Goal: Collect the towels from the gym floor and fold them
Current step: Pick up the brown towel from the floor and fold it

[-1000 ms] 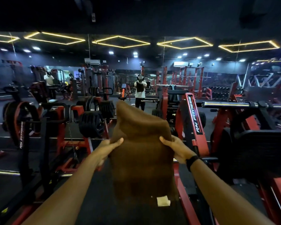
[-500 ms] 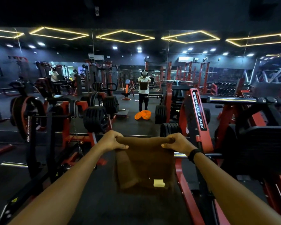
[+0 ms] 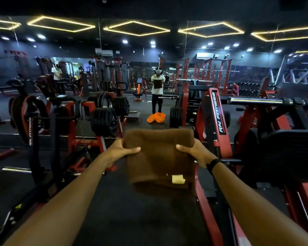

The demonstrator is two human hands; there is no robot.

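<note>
A brown towel (image 3: pixel 159 157) hangs folded in front of me at chest height, a pale label near its lower right corner. My left hand (image 3: pixel 121 150) grips its upper left edge, thumb across the front. My right hand (image 3: pixel 194 151), a black band on its wrist, grips the upper right edge the same way. The fold lies along the top, between both hands. Below the towel is dark rubber floor.
Red and black weight machines stand close on the left (image 3: pixel 100 121) and right (image 3: pixel 215 121), with a steel bar (image 3: pixel 256 100) at the right. An orange basket (image 3: pixel 156 118) lies on the floor ahead. A mirror wall shows a person's reflection (image 3: pixel 157 91).
The towel's upper half came down over the front, so it hangs shorter and doubled. Both hands shifted grip to the new top corners and moved slightly lower and closer.
</note>
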